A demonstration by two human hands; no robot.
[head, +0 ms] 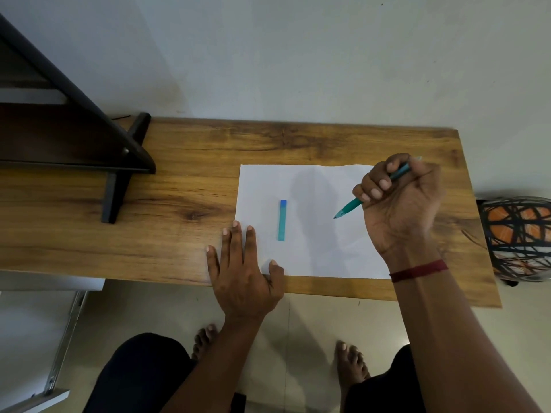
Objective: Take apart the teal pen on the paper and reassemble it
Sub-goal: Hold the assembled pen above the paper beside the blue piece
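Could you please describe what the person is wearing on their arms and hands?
The left hand and right hand are bare, no gloves or rings visible. The forearms show no sleeves. A dark red thread band circles the right wrist.

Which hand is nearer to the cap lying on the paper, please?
Left. The left hand lies flat just left of the cap; the right hand grips the pen farther right.

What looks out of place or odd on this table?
Nothing is spilled or broken. The cap lies alone on the paper, apart from the pen gripped in the right hand, as expected mid-task. The left hand rests flat on the paper's near corner.
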